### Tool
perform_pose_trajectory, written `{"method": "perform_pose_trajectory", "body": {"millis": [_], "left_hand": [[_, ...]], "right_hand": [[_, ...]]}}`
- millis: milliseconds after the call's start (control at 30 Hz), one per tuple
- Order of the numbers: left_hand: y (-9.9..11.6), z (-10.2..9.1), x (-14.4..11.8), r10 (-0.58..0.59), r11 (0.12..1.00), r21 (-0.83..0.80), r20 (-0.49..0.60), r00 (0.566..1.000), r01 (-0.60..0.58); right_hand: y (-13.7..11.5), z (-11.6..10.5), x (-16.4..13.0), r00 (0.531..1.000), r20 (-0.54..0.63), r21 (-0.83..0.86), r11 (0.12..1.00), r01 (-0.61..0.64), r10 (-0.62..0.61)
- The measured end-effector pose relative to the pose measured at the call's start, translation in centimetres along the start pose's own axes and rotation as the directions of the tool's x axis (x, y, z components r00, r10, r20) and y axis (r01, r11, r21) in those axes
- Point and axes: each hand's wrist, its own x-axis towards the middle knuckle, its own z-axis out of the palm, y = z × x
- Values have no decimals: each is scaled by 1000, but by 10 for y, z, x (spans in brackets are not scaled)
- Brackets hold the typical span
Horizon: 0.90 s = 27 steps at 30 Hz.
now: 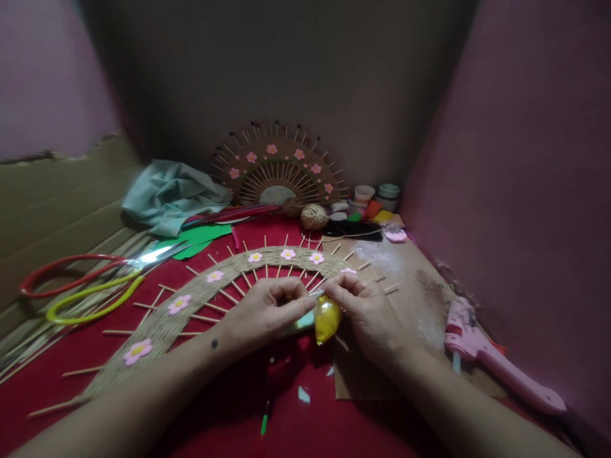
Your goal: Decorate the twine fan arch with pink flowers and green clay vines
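Both hands [267,312] [363,312] pinching pouch [326,319] — yellow, glossy

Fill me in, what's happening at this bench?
A person is doing craft work on a red table. Both hands, left hand and right hand, pinch the top of a small yellow packet over a half-round fan of twine and sticks dotted with pink flowers. A finished fan leans against the back wall. Scissors lie to the left, a pink glue gun to the right, and a twine ball sits behind.
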Motion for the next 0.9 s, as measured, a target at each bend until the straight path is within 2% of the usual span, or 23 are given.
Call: {"method": "perform_pose_trajectory", "body": {"millis": [67, 167, 333, 667, 900], "left_hand": [[0, 1, 0, -18, 1000, -3, -35, 999, 18], [0, 1, 1, 35, 999, 9, -96, 995, -35], [-5, -1, 0, 63, 998, 1, -40, 997, -63], [-12, 1, 0, 101, 995, -11, -43, 994, -101], [-15, 3, -4, 122, 992, -17, -44, 992, -123]], "right_hand": [[0, 0, 1, 1000, -7, 15, 1000, -10, 10], [1, -1, 1, 998, 41, 28, 999, -41, 40], [2, -1, -1, 989, 76, 6, 992, -125, 125], [5, -6, -3, 987, 58, -82, 986, -148, 153], [6, -5, -6, 993, 53, -101, 990, -103, 108]]}}
